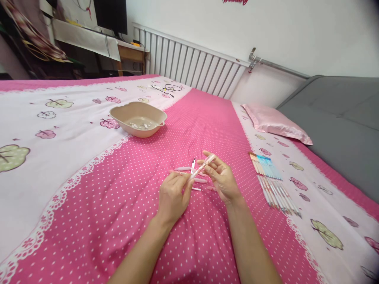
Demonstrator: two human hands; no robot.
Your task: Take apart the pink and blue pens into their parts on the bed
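Note:
A slim white-and-pink pen [202,167] slants between my two hands above the pink dotted bedspread. My left hand [174,192] pinches its lower end, while the thumb and fingers of my right hand [222,178] grip the upper end. Beneath and behind the hands lie several loose pen pieces, among them a pale pink pen barrel [182,169] and a piece with a black tip [194,161]. My hands partly cover these pieces. A thin white stick [196,189] rests close to my left thumb.
To the right, pens lie side by side in two groups: orange and blue ones [265,166] farther off, whitish ones [278,194] nearer. A beige basin [118,115] holding small bits stands at the left. Beyond are a black cable [173,87], a pink pillow [275,122] and a radiator [189,59].

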